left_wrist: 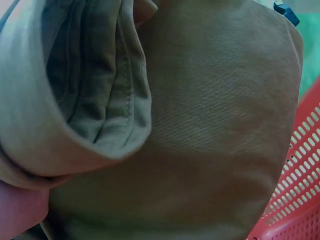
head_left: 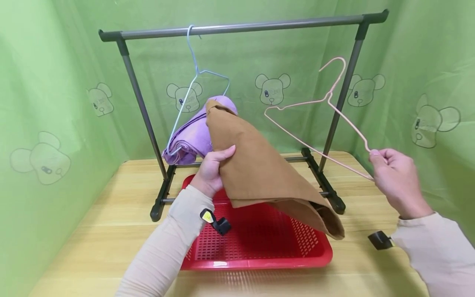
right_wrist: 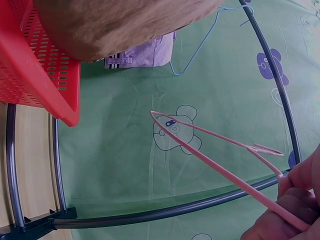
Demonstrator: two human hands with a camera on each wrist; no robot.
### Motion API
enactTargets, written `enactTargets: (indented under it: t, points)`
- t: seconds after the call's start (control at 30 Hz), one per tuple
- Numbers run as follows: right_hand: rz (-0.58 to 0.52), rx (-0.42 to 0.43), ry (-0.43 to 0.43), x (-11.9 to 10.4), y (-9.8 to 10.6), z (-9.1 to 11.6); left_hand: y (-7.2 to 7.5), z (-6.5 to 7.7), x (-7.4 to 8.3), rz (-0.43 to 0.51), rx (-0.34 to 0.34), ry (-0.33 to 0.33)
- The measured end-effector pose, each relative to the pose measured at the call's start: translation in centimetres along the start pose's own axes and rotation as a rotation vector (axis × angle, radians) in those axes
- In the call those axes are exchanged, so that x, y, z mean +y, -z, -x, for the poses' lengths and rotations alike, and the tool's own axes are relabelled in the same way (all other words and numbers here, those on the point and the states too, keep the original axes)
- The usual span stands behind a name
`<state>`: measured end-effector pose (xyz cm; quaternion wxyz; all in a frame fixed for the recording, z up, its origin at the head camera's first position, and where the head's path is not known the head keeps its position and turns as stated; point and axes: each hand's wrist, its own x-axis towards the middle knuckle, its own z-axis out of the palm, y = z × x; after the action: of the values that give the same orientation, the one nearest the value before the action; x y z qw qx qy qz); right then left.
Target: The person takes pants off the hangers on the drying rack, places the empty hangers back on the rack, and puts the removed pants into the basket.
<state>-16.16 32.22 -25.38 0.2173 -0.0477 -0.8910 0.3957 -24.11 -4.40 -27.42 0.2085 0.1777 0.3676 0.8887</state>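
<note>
My left hand (head_left: 212, 171) grips a folded brown garment (head_left: 256, 161), thumb on its near face and the other fingers hidden behind it. The cloth slants down to the right above a red basket (head_left: 267, 263); its rolled, seamed end (left_wrist: 125, 100) fills much of the left wrist view. Off to the right, my right hand (head_left: 398, 181) pinches a pink wire hanger (head_left: 330, 95) by its near corner. The hanger is bare, its hook up and apart from the rack. Behind the brown cloth, a folded purple garment (head_left: 196, 132) hangs over a blue hanger (head_left: 196, 68).
A dark metal rack (head_left: 259, 27) stands on the wooden table (head_left: 100, 231), its top bar holding the blue hanger. The basket sits in front, between the rack's feet (head_left: 157, 210). Green curtains (head_left: 48, 103) with bear drawings enclose the back and sides.
</note>
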Motion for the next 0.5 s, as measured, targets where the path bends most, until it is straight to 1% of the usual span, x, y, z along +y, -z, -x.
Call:
enactTargets:
  t: [0.2,0.4,0.5]
  points:
    - [-0.009,-0.015,-0.010,0.10,-0.02,0.04,0.31,0.07,-0.02,0.000,0.003,-0.005]
    - [-0.022,-0.020,-0.004,0.13,0.05,-0.03,0.53,0.22,0.07,-0.009,0.007,-0.008]
    - [-0.023,-0.017,0.000,0.17,0.09,-0.09,0.67,0.28,0.10,-0.016,-0.005,-0.010]
